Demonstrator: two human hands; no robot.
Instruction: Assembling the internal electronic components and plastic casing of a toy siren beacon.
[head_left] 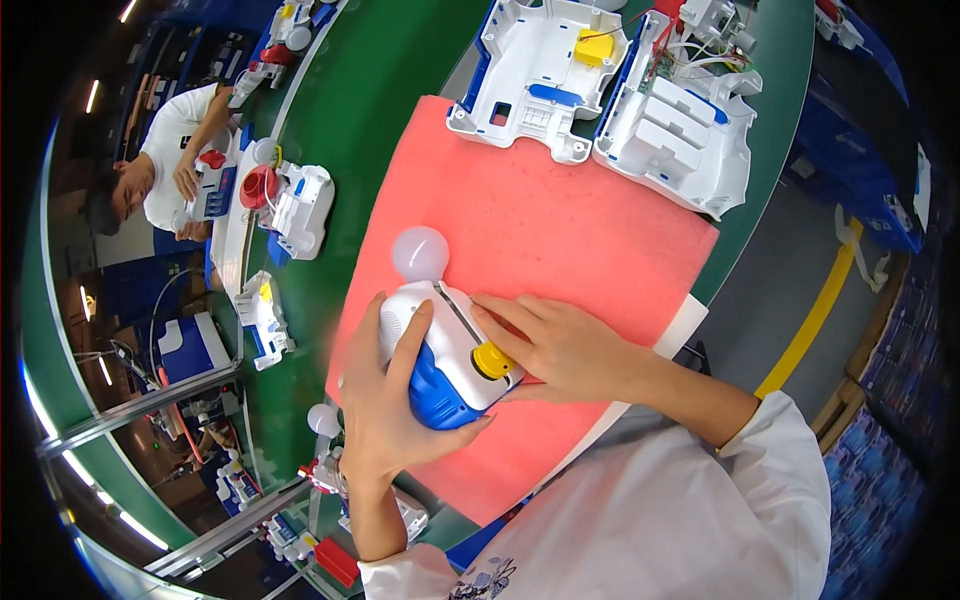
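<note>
Well, pink mat (580, 240): 2 open white shells (515, 75) at far edge look undone; blue-white unit (450, 335), over mat, seems mostly assembled. L hand (380, 400) grips it, fingers spread; R hand (560, 345) touches its side, pinch unclear, by yellow knob (491, 360); closing prob. left.

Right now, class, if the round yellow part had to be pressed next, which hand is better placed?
Probably the right hand: its fingers lie beside the round yellow part, while the left hand spans the opposite side of the blue-and-white device, seemingly steadying it.
</note>
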